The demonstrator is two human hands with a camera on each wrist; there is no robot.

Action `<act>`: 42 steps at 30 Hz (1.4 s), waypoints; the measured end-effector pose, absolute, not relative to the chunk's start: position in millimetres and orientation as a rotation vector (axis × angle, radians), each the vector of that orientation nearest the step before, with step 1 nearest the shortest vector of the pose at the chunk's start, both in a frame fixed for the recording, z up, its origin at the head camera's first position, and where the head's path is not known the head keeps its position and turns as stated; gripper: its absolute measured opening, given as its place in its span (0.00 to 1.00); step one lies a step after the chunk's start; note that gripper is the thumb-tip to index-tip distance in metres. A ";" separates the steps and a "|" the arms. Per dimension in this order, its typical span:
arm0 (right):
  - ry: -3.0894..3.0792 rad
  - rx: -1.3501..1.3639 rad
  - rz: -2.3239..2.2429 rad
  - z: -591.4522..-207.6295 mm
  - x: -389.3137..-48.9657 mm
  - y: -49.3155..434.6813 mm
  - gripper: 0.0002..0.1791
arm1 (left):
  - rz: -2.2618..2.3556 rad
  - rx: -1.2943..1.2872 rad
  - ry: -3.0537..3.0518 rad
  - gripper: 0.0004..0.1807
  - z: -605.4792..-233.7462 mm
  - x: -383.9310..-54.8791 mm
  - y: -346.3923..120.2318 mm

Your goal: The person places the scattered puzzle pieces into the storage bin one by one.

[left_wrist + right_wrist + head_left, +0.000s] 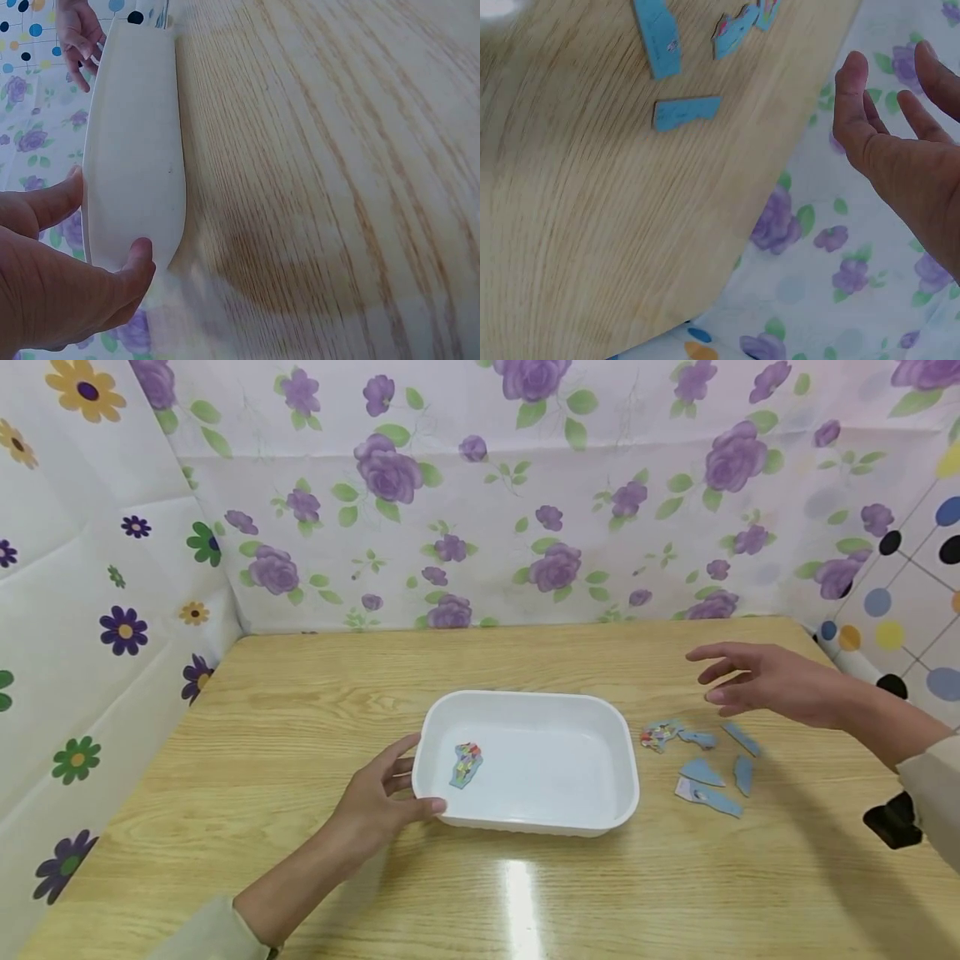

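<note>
A white plastic basin stands on the table, one small multicoloured puzzle piece lying inside it at the left. My left hand holds the basin's left end, the thumb at the front corner and the fingers along the outer wall. To the right of the basin lie several flat, irregular puzzle pieces, mostly light blue; one of them has a colourful pattern. Above and behind these pieces my right hand hovers with loosely bent fingers and nothing in them. The right wrist view shows blue pieces away from that hand.
The wood-grain table reaches back to a flowered cloth. More patterned cloth hangs at the left and right sides. A black object is partly visible by the right sleeve.
</note>
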State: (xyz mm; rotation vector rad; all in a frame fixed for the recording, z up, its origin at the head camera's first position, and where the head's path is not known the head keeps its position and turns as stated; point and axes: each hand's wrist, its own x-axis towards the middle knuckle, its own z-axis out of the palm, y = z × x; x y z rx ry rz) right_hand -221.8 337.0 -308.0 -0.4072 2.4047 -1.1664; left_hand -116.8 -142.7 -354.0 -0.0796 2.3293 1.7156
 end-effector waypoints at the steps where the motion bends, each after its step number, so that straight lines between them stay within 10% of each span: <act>1: 2.398 -0.401 -1.167 -309.0 -222.5 340.0 0.39 | 1.715 -0.078 2.329 0.49 -354.2 -116.7 -142.9; 42: 2.529 -0.521 -0.945 -374.9 -214.9 400.4 0.35 | 1.713 -0.072 2.312 0.49 -353.3 -116.7 -144.6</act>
